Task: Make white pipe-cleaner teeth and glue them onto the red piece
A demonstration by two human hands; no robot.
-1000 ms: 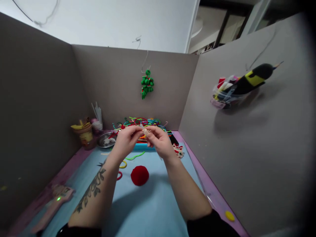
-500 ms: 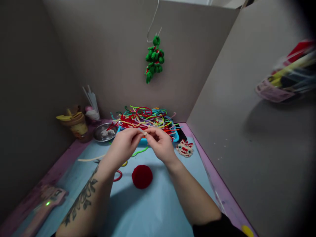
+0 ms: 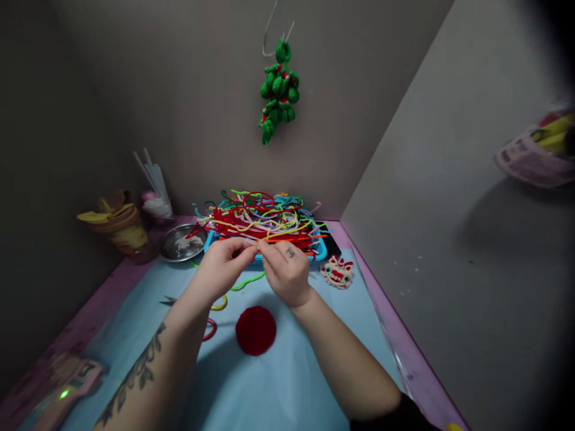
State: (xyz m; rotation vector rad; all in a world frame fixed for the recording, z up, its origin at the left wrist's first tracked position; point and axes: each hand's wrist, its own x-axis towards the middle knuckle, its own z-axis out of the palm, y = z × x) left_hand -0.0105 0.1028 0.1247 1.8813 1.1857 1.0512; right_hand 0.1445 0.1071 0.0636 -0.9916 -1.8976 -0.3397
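My left hand (image 3: 224,263) and my right hand (image 3: 287,272) meet fingertip to fingertip above the table. Both pinch a thin whitish strip (image 3: 251,240), probably a pipe cleaner; the fingers hide most of it. The right hand is turned with its back upward. Below them a round, dark red fuzzy piece (image 3: 256,330) lies on the blue mat (image 3: 287,383). Just beyond the hands is a blue tray (image 3: 321,248) heaped with colored pipe cleaners (image 3: 265,212). Scissors with yellow and red handles (image 3: 219,304) lie partly behind my left forearm.
A metal dish (image 3: 182,254) of small white bits stands left of the tray. Pots of tools (image 3: 119,230) stand farther left. A pink glue gun (image 3: 74,383) with a green light lies front left. A lion-face ornament (image 3: 336,272) lies right; a green ornament (image 3: 279,90) hangs behind.
My right hand has rolled over, so its back now shows. The cream strand that stuck out left of my left forearm is no longer visible there. The camera view has shifted slightly.
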